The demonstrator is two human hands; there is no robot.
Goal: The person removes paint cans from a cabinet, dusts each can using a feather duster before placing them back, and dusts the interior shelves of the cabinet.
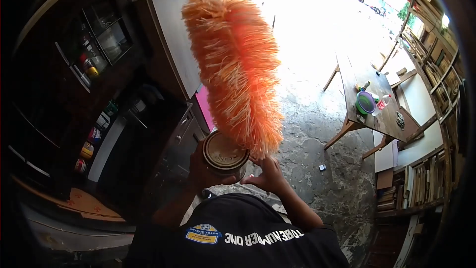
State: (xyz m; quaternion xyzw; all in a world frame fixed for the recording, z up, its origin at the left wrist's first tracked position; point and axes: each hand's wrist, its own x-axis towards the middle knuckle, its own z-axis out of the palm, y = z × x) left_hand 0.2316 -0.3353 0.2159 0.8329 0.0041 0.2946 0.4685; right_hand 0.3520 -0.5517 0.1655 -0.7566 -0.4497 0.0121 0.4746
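Note:
My left hand (199,171) is wrapped round the side of a round can (225,153) with a flat, dusty-looking lid, held up in front of my chest. A big fluffy orange duster (238,69) rises upright just beyond the can, its lower end close to the lid's right edge. My right hand (269,174) is closed at the bottom of the duster; the handle itself is hidden. The thumb of that hand points toward the can's side.
To the left stands a dark cabinet (163,149) with several cans and jars on its shelves. At right, a wooden table (362,72) carries a purple-and-green basin (366,103) and a plastic bottle (382,103). Stacked wood pieces (421,188) fill a rack along the right wall.

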